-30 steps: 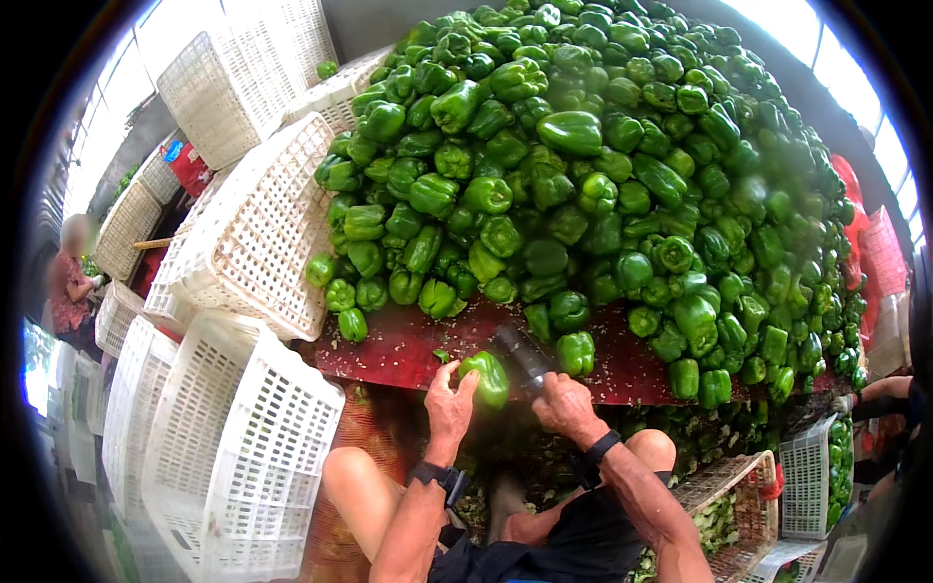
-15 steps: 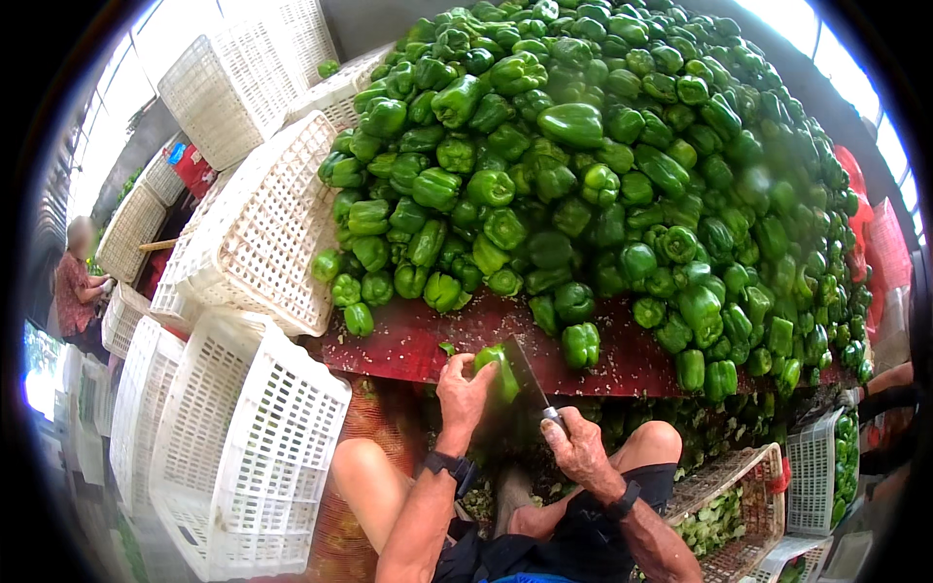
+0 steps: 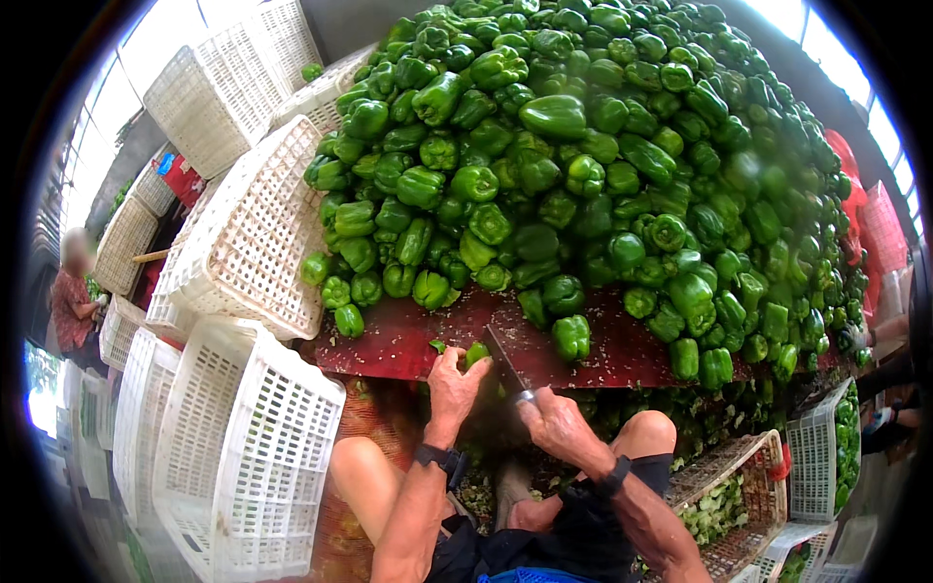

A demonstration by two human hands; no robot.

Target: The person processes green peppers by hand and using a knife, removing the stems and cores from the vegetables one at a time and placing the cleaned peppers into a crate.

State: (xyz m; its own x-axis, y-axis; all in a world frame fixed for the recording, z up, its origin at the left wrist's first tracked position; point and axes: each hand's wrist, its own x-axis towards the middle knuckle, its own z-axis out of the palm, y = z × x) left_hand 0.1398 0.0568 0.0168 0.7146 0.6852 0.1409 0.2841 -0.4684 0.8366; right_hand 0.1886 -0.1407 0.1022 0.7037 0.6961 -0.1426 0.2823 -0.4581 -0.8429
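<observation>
My left hand is closed round a green bell pepper piece, only a small part of which shows above the fingers. Close to those fingertips is a small green scrap. My right hand grips a knife by its handle, the dark blade slanting up and left, just right of the piece and apart from my left fingers. Beyond both hands, a large heap of green bell peppers covers most of the red tabletop. One pepper sits near the blade, at the heap's front.
White plastic crates stand at my left, with more stacked behind. A tilted crate with pale green trimmings is at my lower right, beside a crate of peppers. Another person is at far left; a gloved hand shows at right.
Much less of the pepper shows at my left hand now. The knife and my right hand have moved left and slightly up. The whole view has shifted a little.
</observation>
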